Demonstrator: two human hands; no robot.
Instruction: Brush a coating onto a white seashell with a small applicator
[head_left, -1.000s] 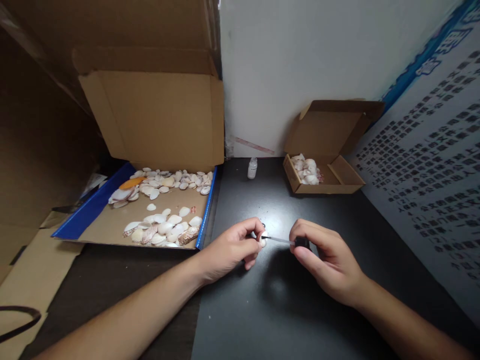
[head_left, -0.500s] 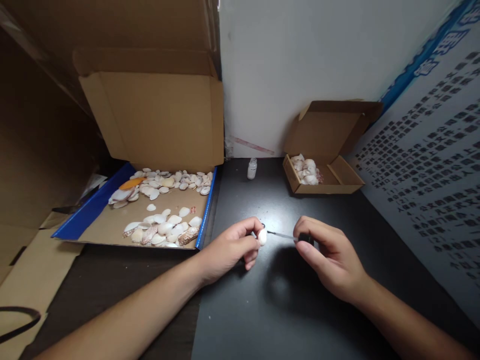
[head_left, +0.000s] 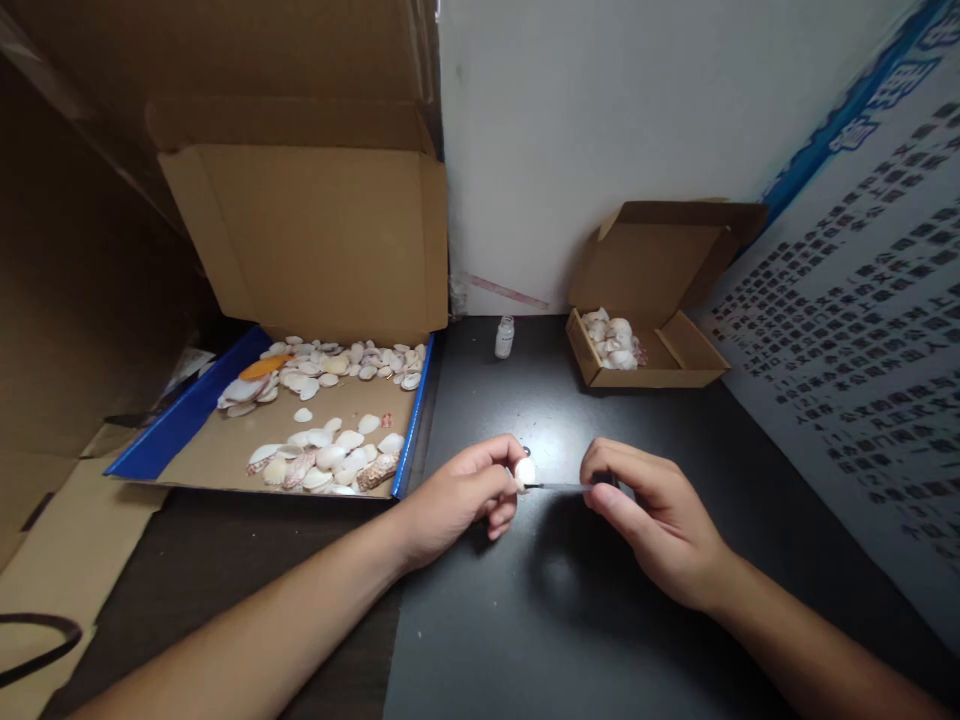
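Observation:
Between the fingertips of my left hand (head_left: 469, 492) is a small white shell (head_left: 526, 470), held above the dark table. My right hand (head_left: 656, 510) pinches the dark cap of a thin brush (head_left: 559, 487). The brush points left, and its dark tip meets the lower part of the shell. A small round dark-rimmed thing (head_left: 526, 451) shows just behind the shell; what it is I cannot tell. Farther back stands a small open glass bottle (head_left: 505, 338) with a white label.
On the left, an open blue-edged cardboard box (head_left: 225, 440) holds many shells and an orange piece. A smaller open box (head_left: 660, 378) at the back right holds white shells. A white wall (head_left: 600, 120) rises behind the table (head_left: 480, 640).
My right hand has moved slightly left, and the brush tip has dropped from beside the shell's upper part onto its lower part. My left hand has barely moved.

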